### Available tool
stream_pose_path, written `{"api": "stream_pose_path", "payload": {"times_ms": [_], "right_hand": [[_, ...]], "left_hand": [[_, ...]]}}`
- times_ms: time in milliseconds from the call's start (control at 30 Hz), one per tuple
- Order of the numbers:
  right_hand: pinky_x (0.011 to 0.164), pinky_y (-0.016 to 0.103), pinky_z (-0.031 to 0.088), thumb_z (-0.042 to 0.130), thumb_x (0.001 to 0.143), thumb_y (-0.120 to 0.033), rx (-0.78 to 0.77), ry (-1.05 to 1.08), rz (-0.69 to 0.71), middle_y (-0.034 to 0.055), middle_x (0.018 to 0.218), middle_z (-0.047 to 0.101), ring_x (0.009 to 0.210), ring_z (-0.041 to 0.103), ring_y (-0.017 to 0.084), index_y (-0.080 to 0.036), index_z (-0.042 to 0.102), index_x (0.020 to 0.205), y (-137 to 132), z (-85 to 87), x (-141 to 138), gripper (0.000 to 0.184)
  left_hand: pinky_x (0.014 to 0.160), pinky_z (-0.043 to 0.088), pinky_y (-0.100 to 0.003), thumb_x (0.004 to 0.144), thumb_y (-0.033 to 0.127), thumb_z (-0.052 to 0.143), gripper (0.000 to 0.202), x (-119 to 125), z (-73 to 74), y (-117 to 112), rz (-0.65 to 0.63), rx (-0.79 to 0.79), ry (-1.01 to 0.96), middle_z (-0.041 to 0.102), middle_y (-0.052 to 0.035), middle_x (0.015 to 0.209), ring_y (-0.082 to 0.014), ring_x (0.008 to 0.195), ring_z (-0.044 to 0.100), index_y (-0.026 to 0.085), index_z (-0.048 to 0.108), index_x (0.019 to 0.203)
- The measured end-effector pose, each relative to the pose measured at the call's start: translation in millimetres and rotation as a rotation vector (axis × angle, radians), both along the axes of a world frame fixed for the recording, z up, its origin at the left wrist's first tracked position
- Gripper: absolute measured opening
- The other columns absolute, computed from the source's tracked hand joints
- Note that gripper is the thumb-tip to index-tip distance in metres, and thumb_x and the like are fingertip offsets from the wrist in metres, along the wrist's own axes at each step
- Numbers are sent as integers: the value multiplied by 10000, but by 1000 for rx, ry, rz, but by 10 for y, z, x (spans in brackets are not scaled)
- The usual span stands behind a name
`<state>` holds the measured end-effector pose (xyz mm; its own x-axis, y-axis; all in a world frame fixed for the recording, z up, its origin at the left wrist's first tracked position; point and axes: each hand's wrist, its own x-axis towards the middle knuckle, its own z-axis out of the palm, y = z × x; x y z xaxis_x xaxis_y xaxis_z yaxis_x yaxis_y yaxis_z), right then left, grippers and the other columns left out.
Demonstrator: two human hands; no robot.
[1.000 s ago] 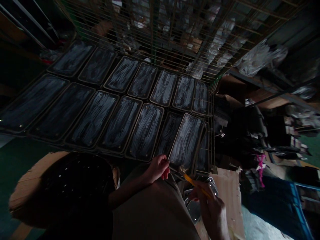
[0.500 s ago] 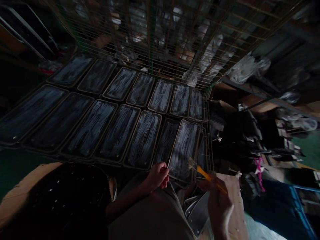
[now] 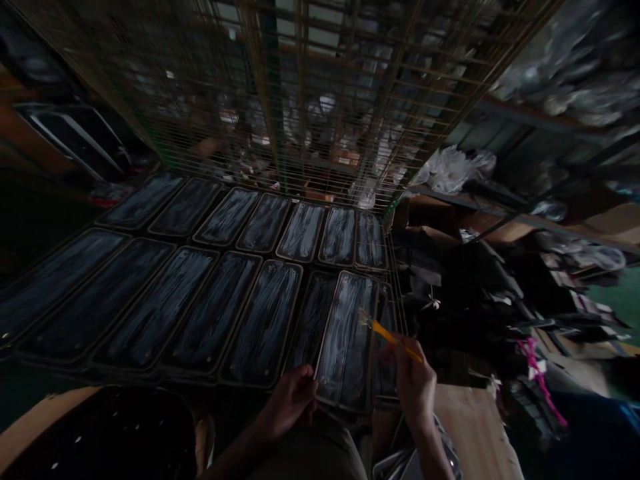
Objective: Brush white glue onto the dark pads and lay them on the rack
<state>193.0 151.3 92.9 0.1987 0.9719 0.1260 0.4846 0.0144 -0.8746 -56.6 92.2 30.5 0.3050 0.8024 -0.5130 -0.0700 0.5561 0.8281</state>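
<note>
My right hand (image 3: pixel 417 383) is closed around the yellow handle of a paintbrush (image 3: pixel 395 340). The bristles are over the upper right part of a dark rectangular panel (image 3: pixel 345 353) streaked with a whitish coating; I cannot tell whether they touch it. My left hand (image 3: pixel 293 400) has its fingers curled at the near left edge of that same panel, seeming to pinch the edge. Similar streaked panels (image 3: pixel 260 320) with rounded corners and pale rims lie side by side in two rows to the left and beyond.
A wire mesh cage wall (image 3: pixel 280 133) rises behind the panels. At the right stand shelves with clear plastic bags (image 3: pixel 455 170) and dark stacked items (image 3: pixel 470 280). A black speckled round surface (image 3: pixel 110 433) is at lower left, a wooden board (image 3: pixel 470 427) at lower right.
The camera view has tilted up, so the panels sit lower in the picture. My right hand has brought the brush further up over the panel. My left hand stays at the panel's near edge.
</note>
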Motion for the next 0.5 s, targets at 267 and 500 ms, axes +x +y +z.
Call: {"api": "stream_pose_path", "payload": {"times_ms": [267,500], "right_hand": [[683,280,555,445,972,-412,123,20,-5,20,785,678,700,681,171,-180,586,1092,630,-177,229,297],[708,276,562,456,968,-415,226,94,-159,34,843,693,721,694,171,-187,593,1110,682,-65,423,301]], "left_hand": [[845,512,-344,687,502,721,388,-13,12,27,138,177,305,708,-76,879,-255,877,649,188,669,908],[427,357,-238,734,516,629,400,86,427,104,82,-126,3,553,16,522,-116,399,466,232,668,1013]]}}
